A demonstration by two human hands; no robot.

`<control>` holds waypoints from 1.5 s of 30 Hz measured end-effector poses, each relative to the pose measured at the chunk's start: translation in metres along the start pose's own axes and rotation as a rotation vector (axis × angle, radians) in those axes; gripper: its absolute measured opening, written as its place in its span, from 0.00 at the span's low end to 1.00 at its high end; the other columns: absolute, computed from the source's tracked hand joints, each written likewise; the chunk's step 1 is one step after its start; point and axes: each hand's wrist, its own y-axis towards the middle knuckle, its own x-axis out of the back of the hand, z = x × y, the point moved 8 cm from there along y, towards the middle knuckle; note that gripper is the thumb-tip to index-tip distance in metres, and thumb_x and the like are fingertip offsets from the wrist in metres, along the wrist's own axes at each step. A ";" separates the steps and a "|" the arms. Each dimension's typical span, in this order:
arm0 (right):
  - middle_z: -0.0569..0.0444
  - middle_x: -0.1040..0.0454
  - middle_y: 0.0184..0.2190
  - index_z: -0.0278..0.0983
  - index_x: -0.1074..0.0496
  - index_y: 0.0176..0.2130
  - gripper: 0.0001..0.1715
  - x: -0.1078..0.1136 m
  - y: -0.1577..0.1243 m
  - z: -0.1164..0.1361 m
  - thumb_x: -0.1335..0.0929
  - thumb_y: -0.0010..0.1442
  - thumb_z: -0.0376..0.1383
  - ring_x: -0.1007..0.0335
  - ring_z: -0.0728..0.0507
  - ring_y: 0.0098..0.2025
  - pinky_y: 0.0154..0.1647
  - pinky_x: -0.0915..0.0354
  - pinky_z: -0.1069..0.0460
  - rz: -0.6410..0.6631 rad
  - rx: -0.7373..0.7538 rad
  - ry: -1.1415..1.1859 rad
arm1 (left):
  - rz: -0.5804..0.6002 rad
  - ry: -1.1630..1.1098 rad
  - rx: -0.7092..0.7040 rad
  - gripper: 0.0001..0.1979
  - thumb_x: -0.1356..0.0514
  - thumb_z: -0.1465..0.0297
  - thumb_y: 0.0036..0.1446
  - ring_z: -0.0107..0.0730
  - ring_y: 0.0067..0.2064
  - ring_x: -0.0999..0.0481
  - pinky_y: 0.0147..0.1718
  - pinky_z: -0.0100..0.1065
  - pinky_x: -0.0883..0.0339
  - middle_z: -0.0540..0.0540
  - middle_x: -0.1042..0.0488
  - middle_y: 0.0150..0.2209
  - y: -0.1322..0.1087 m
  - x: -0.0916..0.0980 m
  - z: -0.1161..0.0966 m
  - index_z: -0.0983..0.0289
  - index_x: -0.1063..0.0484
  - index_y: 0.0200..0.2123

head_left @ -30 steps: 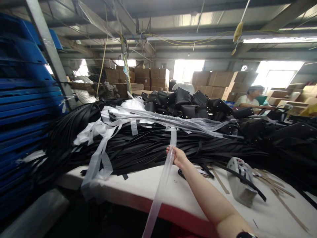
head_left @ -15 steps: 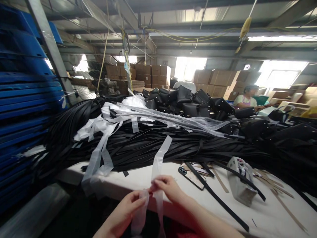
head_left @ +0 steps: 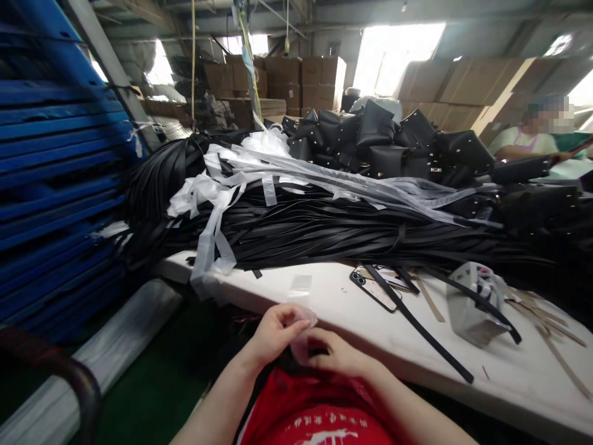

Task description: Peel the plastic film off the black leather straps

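A translucent plastic strip (head_left: 301,350) is bunched between my hands in front of the table edge. My left hand (head_left: 278,330) pinches its upper part between thumb and fingers. Close beside it, my right hand (head_left: 338,352) curls its fingers at the strip's lower part; exactly where they grip is partly hidden. Beyond my fingers, a flat translucent piece (head_left: 301,285) lies on the white tabletop (head_left: 333,303). A long heap of black straps (head_left: 315,232) covers the table behind it, with more plastic strips (head_left: 215,238) draped over its left side.
To the right lie a phone (head_left: 375,288), a loose black strap (head_left: 426,337), a whitish container (head_left: 477,306) and brown strips (head_left: 546,318). Black bags (head_left: 375,133) are piled behind. Blue pallets (head_left: 60,185) stack at left. A person (head_left: 528,139) sits at far right.
My view has tilted down, bringing my red clothing into sight. The long strip that stood up from my hands is now gathered low between them, and my left hand has come above my right.
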 end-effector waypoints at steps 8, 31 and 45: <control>0.49 0.21 0.34 0.34 0.21 0.37 0.24 0.033 0.036 0.010 0.28 0.54 0.52 0.27 0.41 0.36 0.41 0.33 0.48 -0.382 0.000 0.189 | 0.165 0.215 0.074 0.09 0.34 0.66 0.54 0.36 0.32 0.24 0.33 0.31 0.34 0.56 0.20 0.31 -0.026 -0.024 0.024 0.66 0.20 0.30; 0.52 0.26 0.28 0.35 0.23 0.32 0.13 0.036 0.018 0.041 0.29 0.56 0.43 0.33 0.46 0.30 0.31 0.38 0.53 -0.320 0.068 -0.144 | -0.257 0.268 -0.030 0.08 0.31 0.70 0.49 0.31 0.28 0.30 0.30 0.31 0.39 0.51 0.26 0.24 -0.040 -0.007 0.027 0.64 0.24 0.21; 0.48 0.26 0.19 0.35 0.25 0.25 0.30 -0.011 0.006 -0.023 0.32 0.54 0.59 0.30 0.41 0.23 0.26 0.33 0.49 -0.086 -0.300 -0.136 | -0.345 0.130 -0.113 0.15 0.45 0.65 0.65 0.37 0.39 0.21 0.42 0.34 0.29 0.58 0.19 0.38 -0.058 0.007 0.022 0.65 0.23 0.47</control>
